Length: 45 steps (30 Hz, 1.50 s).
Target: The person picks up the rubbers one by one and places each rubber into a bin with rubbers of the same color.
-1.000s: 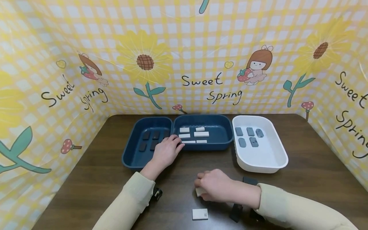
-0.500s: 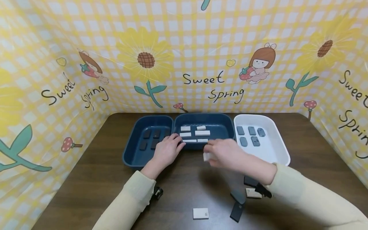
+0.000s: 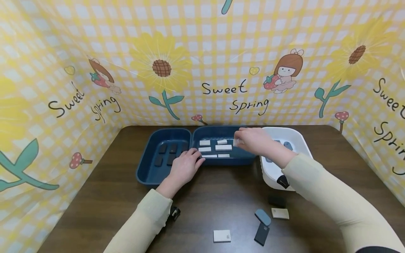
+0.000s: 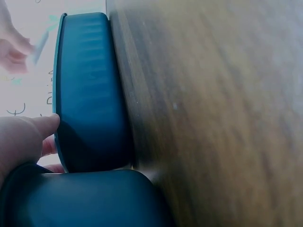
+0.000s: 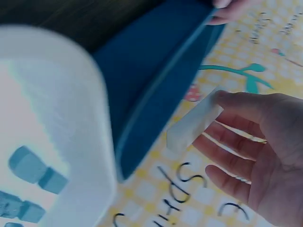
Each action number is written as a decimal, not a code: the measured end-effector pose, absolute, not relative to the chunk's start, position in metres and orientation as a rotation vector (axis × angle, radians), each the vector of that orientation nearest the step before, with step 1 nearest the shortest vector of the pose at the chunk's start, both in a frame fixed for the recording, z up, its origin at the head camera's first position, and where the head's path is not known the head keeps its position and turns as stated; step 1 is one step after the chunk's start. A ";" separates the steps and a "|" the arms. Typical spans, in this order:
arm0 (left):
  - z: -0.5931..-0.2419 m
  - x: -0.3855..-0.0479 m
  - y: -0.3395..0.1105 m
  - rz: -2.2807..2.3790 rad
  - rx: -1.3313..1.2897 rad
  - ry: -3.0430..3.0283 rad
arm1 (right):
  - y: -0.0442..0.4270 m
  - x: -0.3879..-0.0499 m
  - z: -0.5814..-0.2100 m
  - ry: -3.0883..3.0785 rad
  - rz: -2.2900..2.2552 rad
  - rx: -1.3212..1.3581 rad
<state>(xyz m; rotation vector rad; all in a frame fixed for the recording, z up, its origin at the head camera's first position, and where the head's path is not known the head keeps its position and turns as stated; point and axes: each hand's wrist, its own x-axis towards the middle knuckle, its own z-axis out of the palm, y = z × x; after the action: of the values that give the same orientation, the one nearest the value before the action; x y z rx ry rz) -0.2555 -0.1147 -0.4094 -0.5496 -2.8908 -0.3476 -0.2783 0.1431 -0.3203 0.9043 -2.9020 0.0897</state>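
Note:
My right hand (image 3: 253, 138) is over the right part of the middle blue tray (image 3: 229, 162). Its thumb and fingertips pinch a small white rectangular block (image 5: 194, 123), plain in the right wrist view. Several white blocks (image 3: 223, 148) lie in rows on that tray's floor. My left hand (image 3: 186, 163) holds the tray's near-left corner. In the left wrist view its thumb is at the rim of the blue tray (image 4: 90, 90) and its other fingers are behind the wall. The right forearm hides part of the white tray (image 3: 305, 151).
Several dark blocks (image 3: 159, 161) lie in the left blue tray (image 3: 142, 175). Blue-grey pieces (image 5: 31, 165) sit in the white tray. On the wooden table are a white block (image 3: 222, 236), a cream block (image 3: 280, 213), two dark blocks (image 3: 262, 234) and a blue-grey rounded piece (image 3: 263, 217).
My right hand has carried the white block from the near table forward and rightward to above the middle tray. The left hand stays at the tray's corner.

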 end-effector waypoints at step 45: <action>-0.411 -0.254 -0.115 -0.339 -0.550 -2.865 | 0.112 -0.326 -0.368 -3.416 -0.293 0.821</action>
<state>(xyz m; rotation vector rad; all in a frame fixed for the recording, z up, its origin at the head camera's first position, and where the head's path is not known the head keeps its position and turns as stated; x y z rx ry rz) -0.2545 -0.1154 -0.4110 -0.5500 -2.8653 -0.3387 -0.3264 0.1124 -0.3675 0.8214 -3.4160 -0.2933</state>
